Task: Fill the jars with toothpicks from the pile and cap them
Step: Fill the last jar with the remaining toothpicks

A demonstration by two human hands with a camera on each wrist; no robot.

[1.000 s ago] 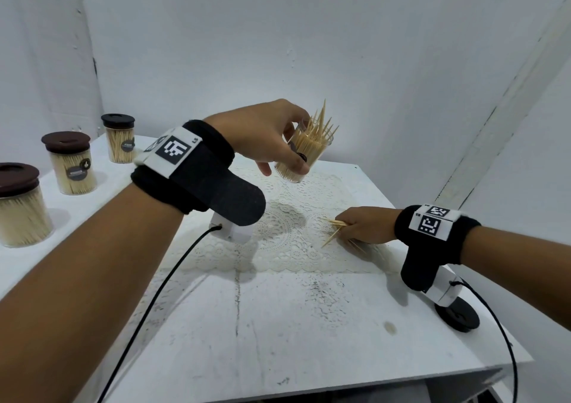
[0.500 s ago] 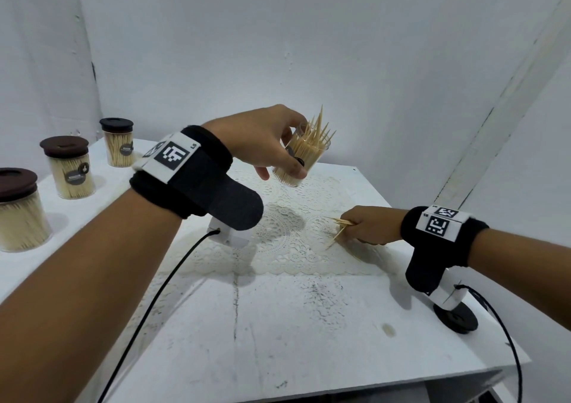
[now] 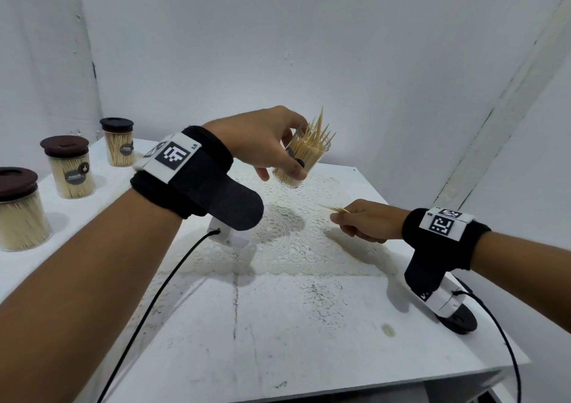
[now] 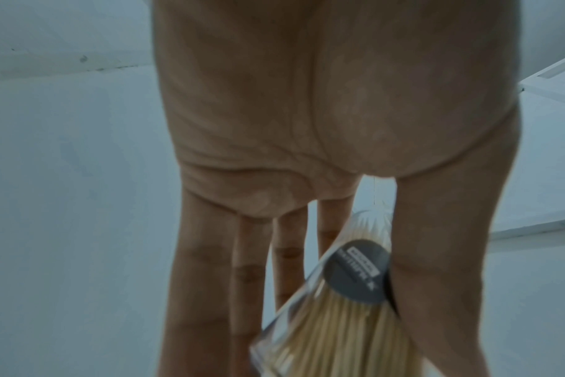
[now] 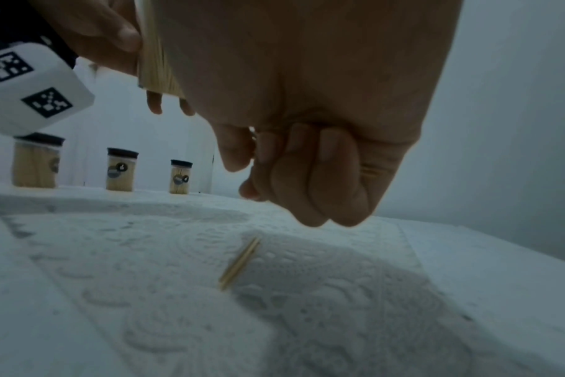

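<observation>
At centre frame, the left hand [image 3: 265, 143] grips a clear open jar [image 3: 304, 161], tilted and bristling with toothpicks. Lower right, the right hand [image 3: 364, 221] pinches a few toothpicks [image 3: 332, 208] above the lace mat [image 3: 287, 248]. They look light, thin and brittle, best pinched mid-length.

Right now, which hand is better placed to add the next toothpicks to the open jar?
Right. The right hand already pinches a few toothpicks just above the lace mat, below the open jar. The left hand is occupied holding that jar aloft.

Right hand [image 3: 364, 220] lifted off doily [image 3: 293, 248], pinching toothpicks [image 3: 335, 209].
</observation>
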